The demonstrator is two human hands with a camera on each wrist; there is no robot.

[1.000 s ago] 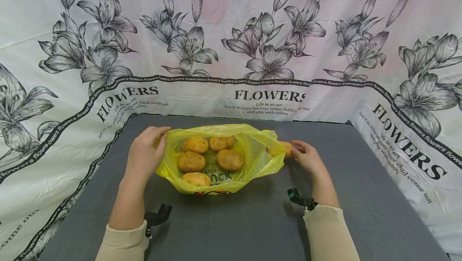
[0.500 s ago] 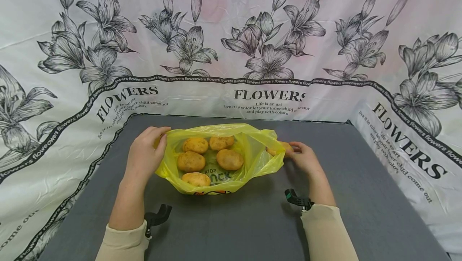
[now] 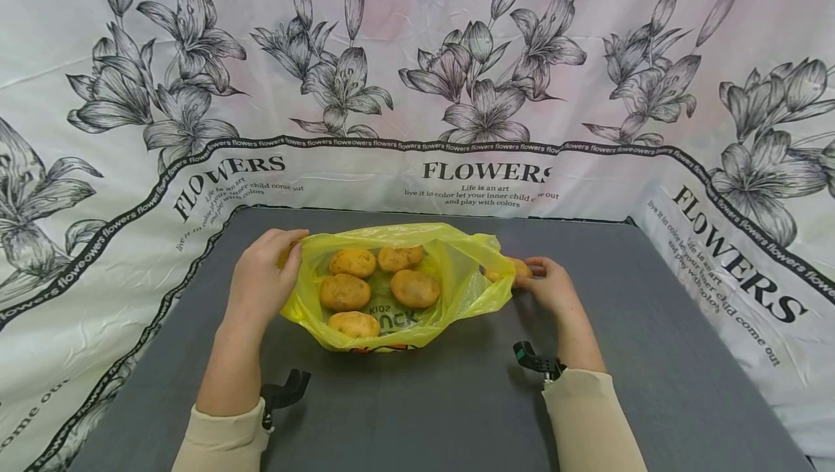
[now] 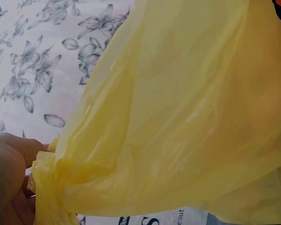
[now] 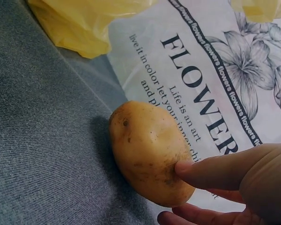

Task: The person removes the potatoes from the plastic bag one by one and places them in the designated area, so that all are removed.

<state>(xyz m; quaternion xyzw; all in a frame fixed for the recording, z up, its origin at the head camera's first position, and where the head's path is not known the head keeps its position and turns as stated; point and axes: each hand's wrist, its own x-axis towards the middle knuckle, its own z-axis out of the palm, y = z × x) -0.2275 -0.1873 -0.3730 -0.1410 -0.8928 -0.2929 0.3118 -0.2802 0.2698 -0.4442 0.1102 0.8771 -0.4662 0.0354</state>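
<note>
Head view: gripping the left rim of a yellow bag, with potatoes inside, 5 showing, by curled fingers of left hand; pinching 1 loose potato just right of it with parted fingers of right hand.

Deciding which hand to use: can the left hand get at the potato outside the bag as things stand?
Probably not: the left hand grips the left edge of the yellow plastic bag, which lies between it and the outside potato. The right hand pinches that potato.
</note>
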